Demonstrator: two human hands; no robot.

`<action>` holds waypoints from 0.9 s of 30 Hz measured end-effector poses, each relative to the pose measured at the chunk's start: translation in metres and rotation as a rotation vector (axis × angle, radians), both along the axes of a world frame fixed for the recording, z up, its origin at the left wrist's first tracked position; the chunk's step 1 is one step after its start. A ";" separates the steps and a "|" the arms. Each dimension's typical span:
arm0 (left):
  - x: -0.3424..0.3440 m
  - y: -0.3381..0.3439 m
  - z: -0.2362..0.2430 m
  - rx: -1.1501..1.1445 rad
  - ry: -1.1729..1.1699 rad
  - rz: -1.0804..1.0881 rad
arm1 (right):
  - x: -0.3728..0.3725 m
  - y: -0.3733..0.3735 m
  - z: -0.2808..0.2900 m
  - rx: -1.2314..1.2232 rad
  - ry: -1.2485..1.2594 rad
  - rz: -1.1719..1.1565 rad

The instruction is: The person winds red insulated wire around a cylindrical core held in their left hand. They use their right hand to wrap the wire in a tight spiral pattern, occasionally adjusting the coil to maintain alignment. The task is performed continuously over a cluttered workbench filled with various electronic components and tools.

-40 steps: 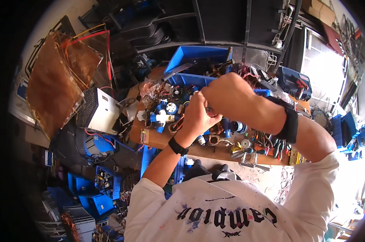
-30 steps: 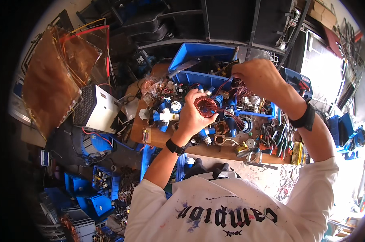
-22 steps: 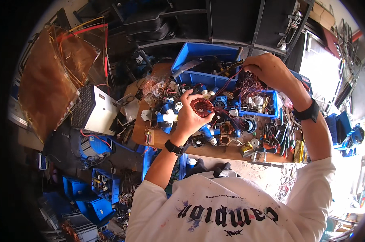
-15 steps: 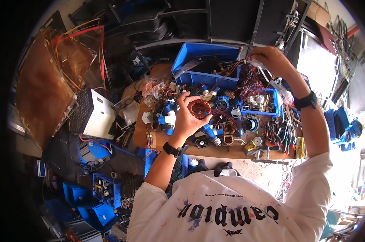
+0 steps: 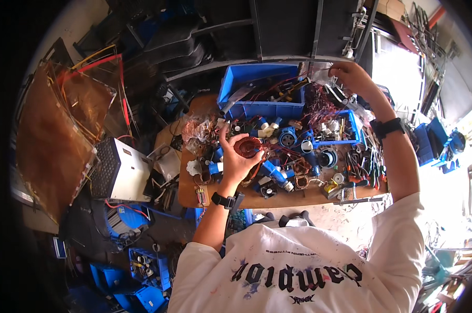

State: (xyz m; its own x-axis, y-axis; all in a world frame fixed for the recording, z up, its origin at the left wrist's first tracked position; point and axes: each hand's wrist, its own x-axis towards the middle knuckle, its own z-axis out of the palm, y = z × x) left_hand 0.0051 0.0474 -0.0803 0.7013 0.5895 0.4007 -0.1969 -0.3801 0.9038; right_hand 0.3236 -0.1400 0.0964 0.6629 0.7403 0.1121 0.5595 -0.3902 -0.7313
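My left hand (image 5: 237, 168) is raised over the workbench, its thumb and fingers closed round a ring-shaped coil wound with reddish copper wire (image 5: 246, 147). The index finger sticks up apart from the coil. Farther off to the right, my right hand (image 5: 352, 78) is lifted with fingers pinched together. A thin dark-red wire (image 5: 284, 81) runs up over the blue bin toward those fingertips; its end at the fingers is too small to make out clearly. Beneath the coil lie blue-and-white plug connectors (image 5: 275, 174) and a round blue socket (image 5: 287, 137).
A large blue bin (image 5: 267, 109) with tools stands at the bench's back. A smaller blue tray (image 5: 357, 128) holds small parts, beside a tangle of dark-red wire (image 5: 322, 101). Pliers and screwdrivers (image 5: 369, 169) crowd the right end. A white metal box (image 5: 129, 175) stands left.
My right hand has moved slightly farther out to the right, away from the coil. The left hand still grips the coil, at a slightly different tilt. The whole view has shifted a little.
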 end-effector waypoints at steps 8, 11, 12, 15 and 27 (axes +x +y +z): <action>-0.003 0.021 -0.033 -0.193 -0.028 0.006 | 0.009 -0.021 -0.021 0.365 0.521 -0.051; 0.000 0.021 -0.038 -0.464 -0.173 0.069 | 0.003 -0.017 -0.025 0.673 0.709 -0.227; -0.001 0.022 -0.038 -0.554 -0.206 0.097 | 0.001 -0.017 -0.026 0.766 0.751 -0.259; -0.006 0.023 -0.021 -0.723 -0.228 0.118 | 0.004 -0.018 -0.038 1.086 0.830 -0.344; -0.015 0.039 0.016 -1.499 -0.803 -0.252 | -0.003 -0.022 -0.150 1.941 1.415 -0.535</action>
